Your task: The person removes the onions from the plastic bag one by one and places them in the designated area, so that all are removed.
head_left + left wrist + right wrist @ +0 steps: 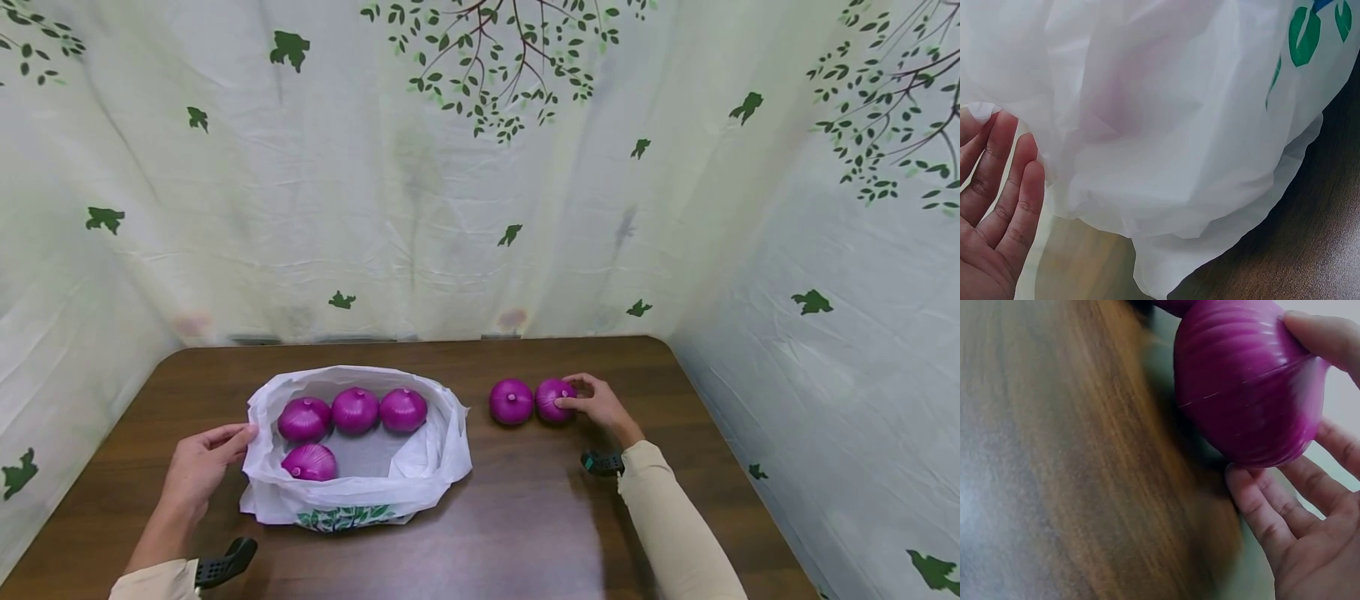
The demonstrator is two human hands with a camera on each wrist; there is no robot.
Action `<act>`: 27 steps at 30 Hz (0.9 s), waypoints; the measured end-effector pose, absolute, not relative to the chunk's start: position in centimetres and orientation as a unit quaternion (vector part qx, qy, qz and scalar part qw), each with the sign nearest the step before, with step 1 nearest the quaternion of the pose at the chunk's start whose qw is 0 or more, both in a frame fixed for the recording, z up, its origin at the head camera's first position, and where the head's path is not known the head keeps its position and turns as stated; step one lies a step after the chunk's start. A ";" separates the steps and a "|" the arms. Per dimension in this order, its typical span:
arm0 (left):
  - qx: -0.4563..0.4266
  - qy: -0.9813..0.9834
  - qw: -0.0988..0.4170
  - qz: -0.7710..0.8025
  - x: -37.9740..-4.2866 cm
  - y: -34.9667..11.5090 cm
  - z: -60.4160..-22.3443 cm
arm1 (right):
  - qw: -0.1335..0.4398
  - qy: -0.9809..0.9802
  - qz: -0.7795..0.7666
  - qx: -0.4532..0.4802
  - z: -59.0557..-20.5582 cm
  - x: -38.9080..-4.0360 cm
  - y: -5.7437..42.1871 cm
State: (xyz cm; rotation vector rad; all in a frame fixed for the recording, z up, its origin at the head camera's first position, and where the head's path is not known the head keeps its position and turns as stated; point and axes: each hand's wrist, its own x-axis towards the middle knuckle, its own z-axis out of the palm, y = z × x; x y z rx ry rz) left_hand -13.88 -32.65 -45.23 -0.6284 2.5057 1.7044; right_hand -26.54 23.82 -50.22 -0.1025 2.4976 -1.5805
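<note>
A white plastic bag [442, 475] with a green leaf print lies wide-mouthed on the table, with several purple onions [356, 411] inside. My left hand [202, 462] pinches the bag's left rim between thumb and fingers; in the left wrist view the bag wall [1166, 144] hides most of what is behind it. Right of the bag, two more onions stand side by side. My right hand [600, 406] grips the right-hand onion [551, 402], thumb on one side and fingers around the other. The second onion [512, 402] sits close by its left side.
The brown wooden table [510, 533] has a far edge close behind the bag. White curtains [420, 208] printed with leaves and branches hang at the back and sides. A dark band [225, 564] is on the left wrist, another band [602, 463] on the right.
</note>
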 end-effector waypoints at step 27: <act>-0.209 0.813 0.024 0.544 -14.0 -32.4 -45.1 | 0.081 0.832 -0.543 -0.083 -49.4 -26.5 23.5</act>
